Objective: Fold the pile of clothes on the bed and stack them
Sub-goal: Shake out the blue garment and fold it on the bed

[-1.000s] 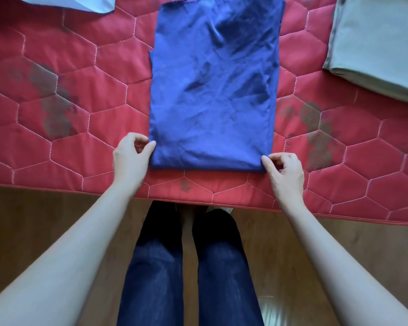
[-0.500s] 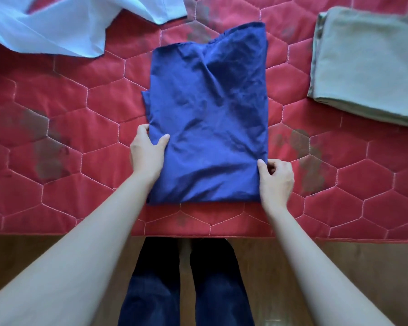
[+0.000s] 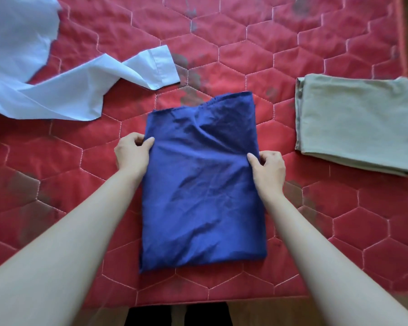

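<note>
A dark blue garment (image 3: 203, 184) lies partly folded in the middle of the red quilted bed (image 3: 339, 231), its near end doubled over toward the far end. My left hand (image 3: 132, 152) pinches its left edge. My right hand (image 3: 267, 169) pinches its right edge. A folded olive-grey garment (image 3: 356, 123) lies flat at the right. An unfolded light blue shirt (image 3: 45, 81) sprawls at the upper left, one cuffed sleeve reaching toward the middle.
The bed's near edge (image 3: 198, 301) runs along the bottom, with dark trouser legs and wooden floor below it. The bed's right edge (image 3: 402, 43) shows at the top right. Dark stains mark the quilt.
Both hands have carried the near end of the blue garment away from me, from the bed's near edge to about its middle. The view has tilted up, showing more of the bed.
</note>
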Motion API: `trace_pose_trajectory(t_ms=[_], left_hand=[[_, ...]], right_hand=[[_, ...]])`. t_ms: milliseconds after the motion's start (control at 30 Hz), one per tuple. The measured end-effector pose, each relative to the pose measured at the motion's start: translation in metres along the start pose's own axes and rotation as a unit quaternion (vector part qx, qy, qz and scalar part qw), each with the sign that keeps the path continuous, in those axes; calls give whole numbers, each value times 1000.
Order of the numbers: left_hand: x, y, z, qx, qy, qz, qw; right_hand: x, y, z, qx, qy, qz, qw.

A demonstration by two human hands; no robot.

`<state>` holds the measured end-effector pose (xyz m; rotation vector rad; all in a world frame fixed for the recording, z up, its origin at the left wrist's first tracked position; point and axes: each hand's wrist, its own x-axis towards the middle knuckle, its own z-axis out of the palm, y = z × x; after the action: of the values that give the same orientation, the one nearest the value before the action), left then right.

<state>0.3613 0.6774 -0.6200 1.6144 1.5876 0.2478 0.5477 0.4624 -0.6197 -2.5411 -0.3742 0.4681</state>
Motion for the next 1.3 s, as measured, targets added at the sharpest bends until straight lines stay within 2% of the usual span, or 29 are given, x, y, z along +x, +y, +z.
trace_pose_trajectory(t_ms=[167, 367, 500, 600, 667, 733, 800, 867, 933, 1067, 1300], left_hand=[[0, 0, 1, 3, 6, 0, 1000], [25, 30, 2, -49, 21, 10, 999], [41, 32, 0, -38, 42, -3, 998], [36, 31, 1, 27, 67, -5, 997], [26, 36, 1, 91, 126, 66, 986], [13, 44, 7, 145, 161, 227, 949], [-2, 45, 28, 207, 114, 362, 901], [-12, 38, 53, 275, 47, 406, 870], [-8, 24, 68, 335, 2, 376, 864], [13, -2, 75, 357, 9, 314, 880], [7, 1, 66, 354, 1, 282, 891]], right_hand=[[0, -1, -1, 0, 3, 0, 1000], [43, -51, 1, 36, 27, -51, 998], [71, -68, 3, 4, 26, -32, 999], [71, -79, 4, -29, 57, -46, 997], [65, -90, 8, -59, 107, -143, 982], [57, -101, 19, -89, 103, -247, 959], [49, -106, 38, -152, 66, -323, 932], [48, -106, 56, -244, 9, -347, 906], [58, -94, 65, -317, -30, -331, 888], [85, -61, 62, -272, -38, -222, 936], [80, -67, 49, -260, -56, -205, 942]])
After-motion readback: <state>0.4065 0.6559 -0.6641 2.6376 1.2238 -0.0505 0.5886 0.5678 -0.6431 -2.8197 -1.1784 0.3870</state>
